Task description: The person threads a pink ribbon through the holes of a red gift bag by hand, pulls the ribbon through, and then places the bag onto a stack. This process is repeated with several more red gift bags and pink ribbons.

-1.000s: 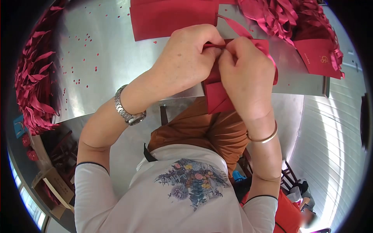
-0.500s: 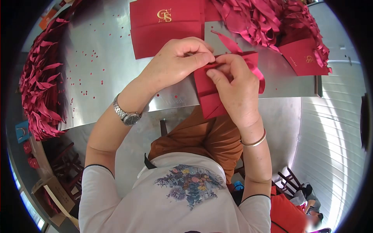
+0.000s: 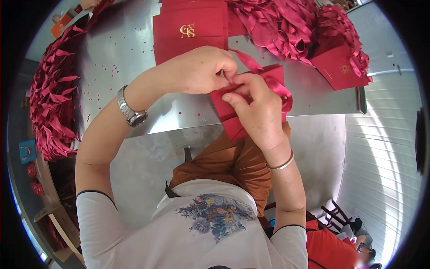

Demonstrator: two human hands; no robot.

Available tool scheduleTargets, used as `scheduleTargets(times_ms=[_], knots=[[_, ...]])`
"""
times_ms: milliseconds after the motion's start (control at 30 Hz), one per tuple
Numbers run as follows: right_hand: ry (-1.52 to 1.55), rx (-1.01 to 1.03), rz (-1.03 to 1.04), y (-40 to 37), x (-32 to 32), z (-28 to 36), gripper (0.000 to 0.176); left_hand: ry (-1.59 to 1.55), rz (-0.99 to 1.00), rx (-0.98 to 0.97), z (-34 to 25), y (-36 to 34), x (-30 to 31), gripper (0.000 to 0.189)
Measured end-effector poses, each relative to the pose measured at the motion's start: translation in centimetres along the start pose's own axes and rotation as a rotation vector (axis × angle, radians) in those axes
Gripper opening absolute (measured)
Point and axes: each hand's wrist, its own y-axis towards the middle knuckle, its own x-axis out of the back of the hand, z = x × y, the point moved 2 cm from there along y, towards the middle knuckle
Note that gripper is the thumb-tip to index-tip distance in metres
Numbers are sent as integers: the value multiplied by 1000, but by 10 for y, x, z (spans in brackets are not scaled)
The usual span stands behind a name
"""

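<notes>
Compared with a second ago, when both hands were bunched over it, the red paper gift bag (image 3: 233, 124) shows more of its mouth and near panel, overhanging the near edge of the metal table (image 3: 322, 96). The right hand (image 3: 260, 107) has loosened from its fist and grips the bag, its thumb against the near panel. The left hand (image 3: 201, 71) is curled at the rim, fingertips together; I cannot tell what they pinch. The bag's contents are hidden; a ribbon (image 3: 280, 91) loops at its right side. Gold letters on the far bag stack (image 3: 188, 47), out of view a second ago, now show. At the near left, an open cardboard box (image 3: 67, 226) holds something dark red.
</notes>
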Motion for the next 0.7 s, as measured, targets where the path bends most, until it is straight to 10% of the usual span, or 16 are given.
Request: scheduleTargets(times_ms=[300,500,700], knots=[[-441,536,-179,-35,10,10,35,392,-240,-21,15,-13,-18,6],[-285,4,-181,-61,20,-43,108,415,-199,18,23,-15,-26,15],[-480,-43,121,-58,24,-52,102,601,-348,99,16,-29,-14,6]])
